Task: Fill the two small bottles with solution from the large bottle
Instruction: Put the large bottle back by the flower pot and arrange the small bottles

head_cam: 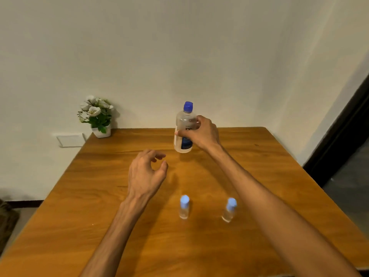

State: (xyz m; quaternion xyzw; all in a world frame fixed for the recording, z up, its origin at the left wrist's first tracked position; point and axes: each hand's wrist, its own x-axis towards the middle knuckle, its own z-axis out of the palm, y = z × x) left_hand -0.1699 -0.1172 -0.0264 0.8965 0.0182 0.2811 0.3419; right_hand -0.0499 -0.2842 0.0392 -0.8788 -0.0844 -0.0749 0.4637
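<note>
A large clear bottle (184,120) with a dark blue cap and a blue label stands near the table's far middle, tilted slightly. My right hand (201,132) grips its body from the right. My left hand (145,172) hovers over the table to the bottle's lower left, fingers loosely curled and holding nothing. Two small clear bottles with light blue caps stand upright nearer to me, the left small bottle (184,206) and the right small bottle (229,209), between my forearms.
The wooden table (99,216) reaches the wall at the back. A white pot of white flowers (97,116) sits at its far left corner. A wall socket plate (69,139) is left of the table. A dark door frame (343,140) stands at the right.
</note>
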